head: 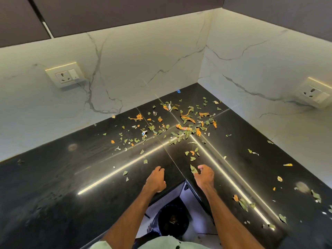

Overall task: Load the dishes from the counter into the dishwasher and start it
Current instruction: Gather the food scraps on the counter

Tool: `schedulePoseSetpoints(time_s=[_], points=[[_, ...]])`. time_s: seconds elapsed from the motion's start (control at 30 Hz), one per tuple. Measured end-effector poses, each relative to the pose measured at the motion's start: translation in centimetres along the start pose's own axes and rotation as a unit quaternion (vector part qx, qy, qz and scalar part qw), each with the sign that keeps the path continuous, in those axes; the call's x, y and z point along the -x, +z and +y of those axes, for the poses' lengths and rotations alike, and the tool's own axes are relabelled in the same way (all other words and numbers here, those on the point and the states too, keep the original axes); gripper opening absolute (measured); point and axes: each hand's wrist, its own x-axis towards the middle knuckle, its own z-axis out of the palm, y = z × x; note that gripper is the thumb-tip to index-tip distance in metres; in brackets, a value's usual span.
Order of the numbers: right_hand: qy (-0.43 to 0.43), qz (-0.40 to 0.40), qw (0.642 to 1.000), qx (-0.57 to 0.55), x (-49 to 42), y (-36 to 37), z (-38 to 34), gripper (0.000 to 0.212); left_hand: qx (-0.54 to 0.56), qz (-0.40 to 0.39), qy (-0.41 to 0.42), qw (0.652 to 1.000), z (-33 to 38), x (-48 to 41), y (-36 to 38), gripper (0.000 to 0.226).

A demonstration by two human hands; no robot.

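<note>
No dishes and no dishwasher are in view. A black L-shaped counter (75, 177) fills the corner, strewn with green leaf bits (177, 138) and orange wrapper scraps (187, 118). My left hand (156, 178) rests on the counter near its inner edge with the fingers curled under; nothing shows in it. To its right, my right hand (204, 175) hovers just over the counter, thumb and forefinger closing on a green leaf (193, 170).
A dark bin (173, 220) stands on the floor below the counter's inner corner, between my forearms. White marble walls carry a socket on the left (65, 75) and another on the right (313, 93). Dark cabinets hang above. More leaves lie at the right (243, 204).
</note>
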Motion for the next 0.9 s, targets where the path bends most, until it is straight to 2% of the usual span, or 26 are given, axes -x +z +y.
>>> schedulePoseSetpoints(time_s=[0.17,0.27,0.47,0.6,0.7,0.8,0.87,0.9], points=[[0.007,-0.006,0.999,0.037,0.3,1.4,-0.9,0.048,-0.088,-0.016,0.044,0.995,-0.7,-1.3,-0.3,0.069],[0.015,0.019,0.998,0.059,0.2,2.3,-1.4,0.049,-0.125,-0.034,0.066,0.989,-0.9,-1.9,-1.1,0.064],[0.016,0.067,0.994,0.083,0.3,4.7,-3.5,0.019,-0.181,-0.063,0.113,0.975,-1.3,-3.0,-2.2,0.043],[0.062,0.064,0.995,0.049,0.7,5.4,-4.4,0.018,-0.201,-0.082,0.139,0.966,-1.4,-4.0,-2.4,0.042],[0.099,0.052,0.993,-0.030,0.6,5.5,-4.2,0.021,-0.186,-0.094,0.143,0.967,-1.5,-4.8,-2.8,0.036],[0.103,-0.002,0.991,-0.087,0.7,4.8,-4.5,0.018,-0.067,-0.111,0.118,0.984,-1.5,-5.9,-4.2,0.026],[0.084,-0.012,0.990,-0.111,0.4,3.6,-5.4,0.017,0.120,-0.113,0.063,0.984,-1.0,-6.5,-5.4,0.029],[0.069,-0.008,0.991,-0.112,0.2,3.0,-5.9,0.018,0.238,-0.123,0.020,0.963,-0.4,-6.4,-6.0,0.034]])
